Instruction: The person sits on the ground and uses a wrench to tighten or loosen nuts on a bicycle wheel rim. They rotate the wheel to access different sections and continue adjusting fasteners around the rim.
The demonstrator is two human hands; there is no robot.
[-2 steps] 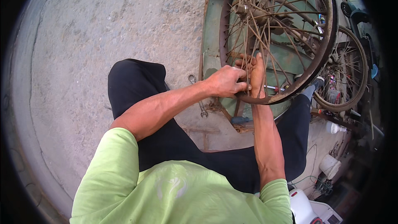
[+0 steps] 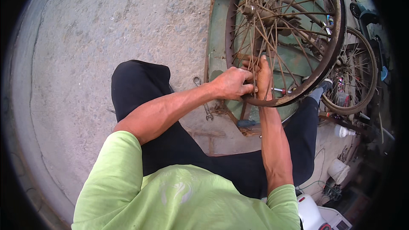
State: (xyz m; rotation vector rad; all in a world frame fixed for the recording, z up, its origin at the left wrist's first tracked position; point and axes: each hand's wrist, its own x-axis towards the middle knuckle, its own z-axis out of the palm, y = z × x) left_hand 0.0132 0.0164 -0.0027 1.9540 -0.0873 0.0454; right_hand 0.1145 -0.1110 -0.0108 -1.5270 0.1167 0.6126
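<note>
A rusty spoked wheel (image 2: 339, 38) stands tilted at the upper right, its hub and many thin spokes facing me. My left hand (image 2: 233, 83) is closed at the lower left of the rim, thumb and fingers pinching a spoke (image 2: 254, 76) near its rim end. My right hand (image 2: 264, 81) reaches up past the lower rim among the spokes, right beside the left hand. Its thumb points upward, and its fingers extend leftward, apart from the thumb and partly hidden by spokes.
Under the wheel lies a green metal panel (image 2: 219, 57). A wrench (image 2: 203, 98) rests on the concrete left of it. A screwdriver (image 2: 281, 90) shows behind the spokes, and a blue handle (image 2: 246, 123) lies below. Another spoked wheel (image 2: 370, 86) stands at right.
The thumb and fingers of my right hand have shifted slightly downward among the spokes. My left hand keeps its pinch in the same place.
</note>
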